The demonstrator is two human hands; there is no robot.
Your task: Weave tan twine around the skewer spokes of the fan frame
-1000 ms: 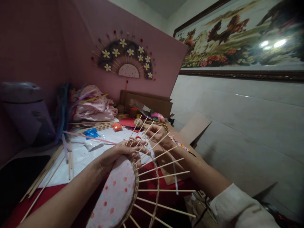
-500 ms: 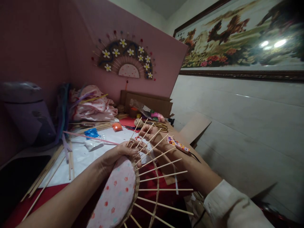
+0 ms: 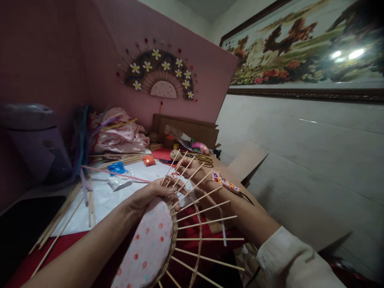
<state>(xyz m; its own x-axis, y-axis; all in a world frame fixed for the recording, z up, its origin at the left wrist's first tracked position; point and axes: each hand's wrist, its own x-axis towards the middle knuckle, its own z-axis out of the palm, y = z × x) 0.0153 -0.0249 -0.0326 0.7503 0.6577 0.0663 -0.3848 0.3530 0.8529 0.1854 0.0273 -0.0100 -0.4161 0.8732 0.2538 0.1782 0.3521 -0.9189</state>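
Note:
My left hand (image 3: 160, 192) is closed around the upper edge of a half-round fan frame (image 3: 150, 244). Its base is covered in pale pink fabric with red dots and edged with braided twine. Thin wooden sticks (image 3: 207, 239) spread from the curved edge, and a second line of twine (image 3: 200, 228) is woven across them partway out. Behind the uppermost sticks, my right hand (image 3: 189, 169) has its fingers bent together near the stick tips. What those fingers pinch is hidden by the sticks and too small to make out.
A glue gun with a flowered cover (image 3: 226, 183) lies right of my right wrist. Scissors (image 3: 204, 160), a twine ball (image 3: 175, 155), orange (image 3: 149, 160) and blue packets (image 3: 116, 168) and loose sticks (image 3: 57, 216) lie about. A finished-looking fan (image 3: 162, 72) hangs on the pink panel behind.

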